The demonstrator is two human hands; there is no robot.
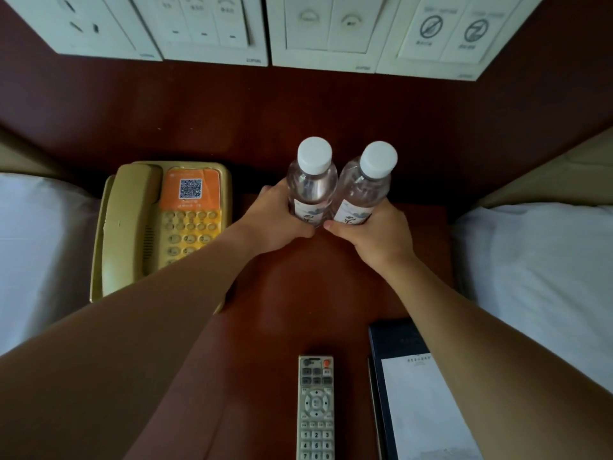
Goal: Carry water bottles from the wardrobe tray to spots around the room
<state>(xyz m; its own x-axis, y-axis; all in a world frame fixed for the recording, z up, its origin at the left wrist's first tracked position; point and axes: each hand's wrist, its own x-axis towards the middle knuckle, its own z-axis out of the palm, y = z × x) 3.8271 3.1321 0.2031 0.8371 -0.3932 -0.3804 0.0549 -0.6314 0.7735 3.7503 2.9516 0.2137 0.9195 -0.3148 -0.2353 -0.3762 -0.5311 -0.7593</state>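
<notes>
Bottles side by side over the desk: left hand (pixel 282 217) fingers wrap the left water bottle (pixel 311 187), right hand (pixel 374 227) the right water bottle (pixel 363 190). Probably full, hefty-ish, thin slick plastic, so grabbing around the label seems smart.

Person, two arms showing. Both forearms are showing bare from the frame's near edge to the wrists; no sleeve, watch, ring or glove is showing. Left hand (pixel 277 219): lying just right of the telephone (pixel 162 227), fingers short-nailed. Right hand (pixel 378 235): lying further right of the telephone, thumbnail showing, unpainted.
</notes>
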